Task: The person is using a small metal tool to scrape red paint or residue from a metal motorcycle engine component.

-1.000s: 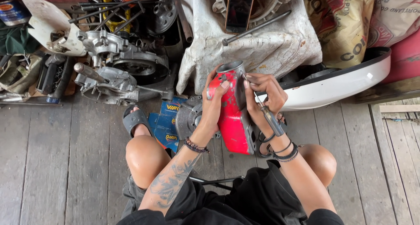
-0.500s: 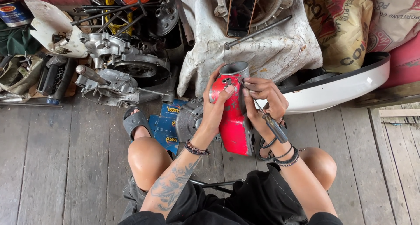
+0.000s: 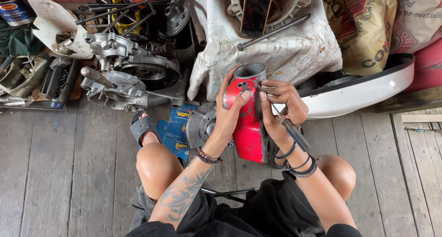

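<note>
We sit on the wooden plank floor (image 3: pixel 69 181) with our knees drawn up, and between them stands a red metal engine housing (image 3: pixel 247 126), upright, its grey round mouth at the top pointing away from us. Our left hand (image 3: pixel 230 112) wraps the housing's left side, fingers curled round the back and the thumb pressed flat on the red front just below the mouth. Our right hand (image 3: pixel 281 110) lies against the housing's right side, fingers bunched together and pinching a screwdriver (image 3: pixel 281 119) whose thin shaft runs up to a spot just under the rim, while the dark handle lies back across our wrist. So the housing is held between both hands, touching each, with the left one gripping and the right one working the tool. Just left of the housing, on the floor, rests a round grey metal cover (image 3: pixel 200 125) on top of a blue cardboard box (image 3: pixel 177 131). Farther left lie bare aluminium engine cases (image 3: pixel 126 76). Beyond the housing sits a dirty white cloth (image 3: pixel 294 48) draped over a bulky part, and a white curved body panel (image 3: pixel 363 92) lies to the right
</note>
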